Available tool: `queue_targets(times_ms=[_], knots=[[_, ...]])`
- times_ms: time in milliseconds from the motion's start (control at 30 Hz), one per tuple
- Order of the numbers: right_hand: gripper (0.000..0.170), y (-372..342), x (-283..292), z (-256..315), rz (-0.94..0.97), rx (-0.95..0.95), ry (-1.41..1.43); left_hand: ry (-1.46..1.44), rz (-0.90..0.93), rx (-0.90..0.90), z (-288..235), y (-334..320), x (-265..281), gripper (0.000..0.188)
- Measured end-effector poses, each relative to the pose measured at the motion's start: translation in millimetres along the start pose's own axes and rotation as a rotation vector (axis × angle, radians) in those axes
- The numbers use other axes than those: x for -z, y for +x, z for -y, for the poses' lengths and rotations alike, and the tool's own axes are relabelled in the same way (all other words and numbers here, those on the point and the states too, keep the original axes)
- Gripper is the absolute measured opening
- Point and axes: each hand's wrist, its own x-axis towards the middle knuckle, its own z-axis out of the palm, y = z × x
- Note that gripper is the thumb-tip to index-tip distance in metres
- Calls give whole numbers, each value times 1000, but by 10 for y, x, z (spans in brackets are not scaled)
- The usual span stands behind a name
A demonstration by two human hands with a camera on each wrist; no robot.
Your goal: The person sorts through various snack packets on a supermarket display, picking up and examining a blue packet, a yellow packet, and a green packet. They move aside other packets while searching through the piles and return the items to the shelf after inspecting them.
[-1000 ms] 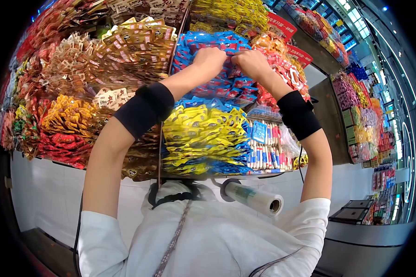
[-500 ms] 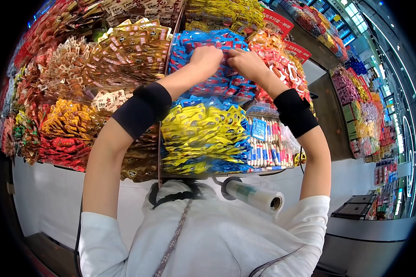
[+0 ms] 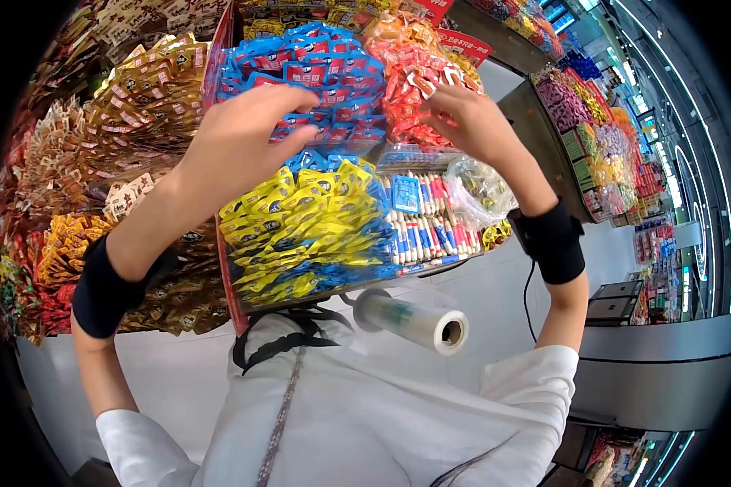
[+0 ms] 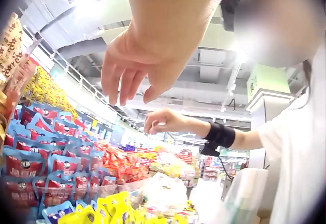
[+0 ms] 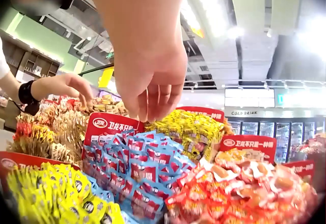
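Note:
The left hand (image 3: 248,134) is raised above the blue and red snack packets (image 3: 304,69), its fingers loosely bent with nothing in them. Over the orange-red packets (image 3: 410,89) hovers the right hand (image 3: 471,118), fingers relaxed and empty. The left wrist view shows the left hand (image 4: 147,61) hanging in the air, apart from the blue packets (image 4: 56,157). In the right wrist view the right hand (image 5: 153,81) has its fingertips pointing down over the blue packets (image 5: 142,168), with no packet between them.
Yellow packets (image 3: 300,219) fill the front bin beside white, blue and red sticks (image 3: 422,231) and a clear plastic bag (image 3: 479,191). Brown packets (image 3: 150,97) lie left of a divider. A roll of plastic bags (image 3: 414,321) hangs at the front edge.
Both hands have come away from the blue packets and moved apart, the left one to the left and the right one to the right. The head view has shifted.

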Motion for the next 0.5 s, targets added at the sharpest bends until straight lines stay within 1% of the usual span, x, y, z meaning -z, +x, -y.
queue_targets(times_ms=[67,100,167,200,267,367,467,500], knots=[[8,-332,-202,30,63,-88,129,-105,91,154,-177,-248,111,27],[9,-482,-356,15,141,-117,142,-68,92,108,-222,-358,139,27],[16,-757,-754,-62,314,-179,186,-67,164,162,-264,-560,146,27],[20,-892,-973,-132,337,-209,197,-66,204,189,-278,-639,137,27],[39,-1056,-1306,-251,441,-315,223,-94,220,229,-286,-759,75,27],[61,-1215,-1797,-405,444,-386,152,-136,216,258,-281,-884,-13,28],[75,-1345,-2123,-475,447,-283,156,-145,169,235,-296,-961,-109,24],[88,-1343,-2140,-443,541,-329,137,-153,158,238,-292,-994,-141,24]])
